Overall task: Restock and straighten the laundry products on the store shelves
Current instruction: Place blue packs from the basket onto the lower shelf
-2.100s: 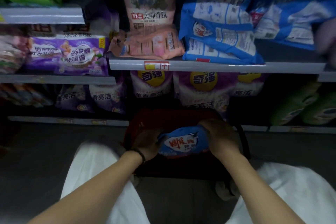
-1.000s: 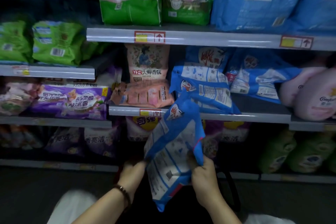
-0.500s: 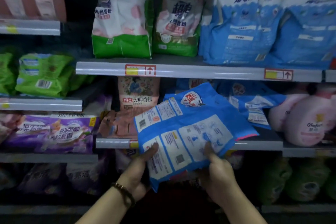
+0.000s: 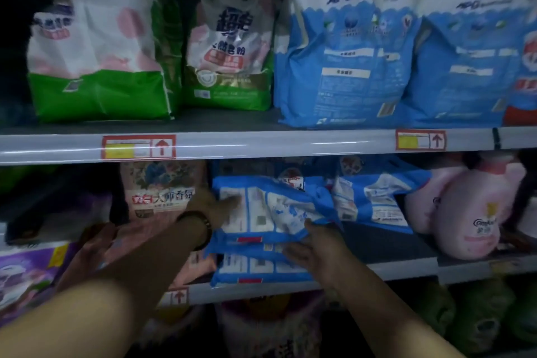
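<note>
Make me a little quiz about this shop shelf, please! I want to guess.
1. True or false: the pink bottle is left of the top blue bag.
2. Fill in: the green bags stand on the shelf ___ that bag.
3. The left hand and right hand both touch: A) pink bottle, B) top blue bag, C) green bags.
Key: 1 false; 2 above; 3 B.

"超能" and "APG" on the blue-and-white bags [image 4: 348, 38]; "大师香氛" on the pink pouch [image 4: 162, 197]
</note>
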The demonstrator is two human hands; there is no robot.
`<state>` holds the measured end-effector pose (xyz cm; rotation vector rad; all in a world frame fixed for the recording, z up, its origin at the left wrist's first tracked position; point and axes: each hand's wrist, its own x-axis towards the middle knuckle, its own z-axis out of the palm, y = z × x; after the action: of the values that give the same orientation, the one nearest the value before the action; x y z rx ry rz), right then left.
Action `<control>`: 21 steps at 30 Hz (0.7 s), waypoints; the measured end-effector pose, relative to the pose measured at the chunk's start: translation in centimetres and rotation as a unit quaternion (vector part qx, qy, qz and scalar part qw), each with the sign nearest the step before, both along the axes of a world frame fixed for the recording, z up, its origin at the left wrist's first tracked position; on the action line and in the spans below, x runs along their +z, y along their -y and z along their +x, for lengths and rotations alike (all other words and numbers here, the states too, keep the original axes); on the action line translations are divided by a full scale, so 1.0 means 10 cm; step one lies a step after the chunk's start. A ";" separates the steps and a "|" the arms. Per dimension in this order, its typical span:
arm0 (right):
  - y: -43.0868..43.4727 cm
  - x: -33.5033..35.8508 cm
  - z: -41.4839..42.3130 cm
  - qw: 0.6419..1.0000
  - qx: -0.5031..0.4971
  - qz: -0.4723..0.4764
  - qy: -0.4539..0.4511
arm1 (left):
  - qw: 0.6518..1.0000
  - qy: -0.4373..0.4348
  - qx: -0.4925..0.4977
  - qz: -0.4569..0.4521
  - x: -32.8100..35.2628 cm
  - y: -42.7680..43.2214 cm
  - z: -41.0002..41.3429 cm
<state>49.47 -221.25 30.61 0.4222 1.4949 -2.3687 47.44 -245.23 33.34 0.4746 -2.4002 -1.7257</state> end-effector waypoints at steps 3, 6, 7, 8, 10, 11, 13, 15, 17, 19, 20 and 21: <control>-0.03 -0.08 -0.06 0.998 0.052 0.035 0.016 | 0.952 0.050 0.033 -0.299 -0.11 -0.18 -0.11; -0.06 -0.16 -0.09 0.992 0.085 0.093 0.015 | 0.886 -0.070 -0.035 -0.456 -0.14 -0.51 -0.16; -0.09 -0.16 -0.09 0.990 0.090 0.106 0.011 | 0.874 -0.089 -0.071 -0.472 -0.17 -0.60 -0.20; -0.13 -0.13 -0.07 0.988 0.096 0.118 0.008 | 0.873 -0.091 -0.099 -0.469 -0.19 -0.68 -0.26; -0.27 -0.11 -0.04 0.985 0.100 0.144 -0.005 | 0.879 -0.091 -0.128 -0.450 -0.25 -0.84 -0.38; -0.37 -0.11 -0.04 0.985 0.068 0.159 -0.020 | 0.878 -0.099 -0.139 -0.446 -0.27 -0.96 -0.44; -0.57 -0.12 -0.06 0.980 -0.049 0.183 -0.061 | 0.861 -0.128 -0.141 -0.471 -0.33 -1.13 -0.51; -0.87 -0.17 -0.17 0.958 -0.157 0.214 -0.112 | 0.843 -0.164 -0.142 -0.492 -0.41 -1.32 -0.58; -1.13 -0.24 -0.36 0.924 -0.192 0.291 -0.154 | 0.819 -0.197 -0.156 -0.516 -0.55 -1.41 -0.64; -1.30 -0.31 -0.55 0.881 -0.177 0.400 -0.181 | 0.795 -0.202 -0.170 -0.545 -0.73 -1.44 -0.65; -1.35 -0.34 -0.65 0.860 -0.165 0.444 -0.187 | 0.792 -0.195 -0.169 -0.553 -0.81 -1.44 -0.65; -1.35 -0.34 -0.76 0.845 -0.153 0.476 -0.192 | 0.794 -0.186 -0.165 -0.554 -0.87 -1.44 -0.66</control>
<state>41.90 -207.73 27.23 0.4190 2.9637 -1.7683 40.82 -230.88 24.68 -0.4305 -2.7000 -0.1541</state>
